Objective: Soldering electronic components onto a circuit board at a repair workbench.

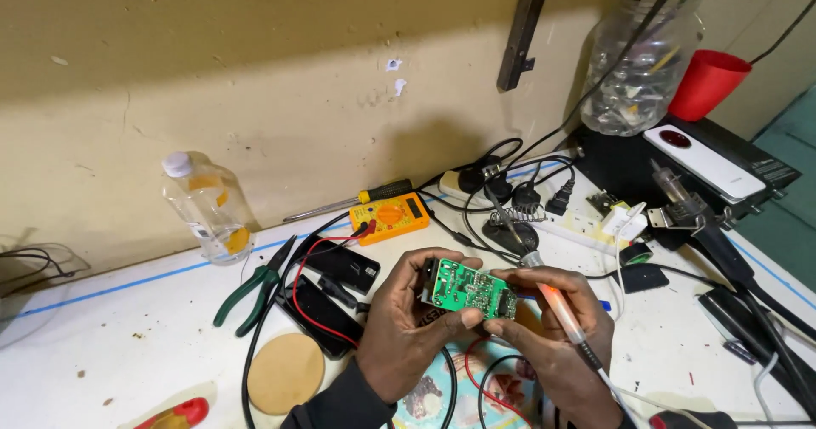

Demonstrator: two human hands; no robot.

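Head view, centre: a small green printed circuit board [466, 290] held up over a white workbench [102, 344], between both hands.
Left hand [406, 327]: fingers curled round the board's left end, thumb [459, 318] pressed along its lower edge.
Right hand [557, 344]: fingers closed about an orange-handled soldering iron [552, 297]; the metal tip points up and away from the board, and the thumb touches the board's right end.
Bench, left: green-handled pliers [253, 289], a round tan disc [285, 372], a clear plastic bottle with a white cap [208, 206].
Bench, behind the hands: a yellow multimeter [389, 217] with red and black leads, a yellow-and-black screwdriver [353, 200], two black rectangular cases [336, 263].
Bench, right: a white power strip [510, 200] with black plugs, a clear plastic jar [636, 64], a red plastic cup [707, 85].
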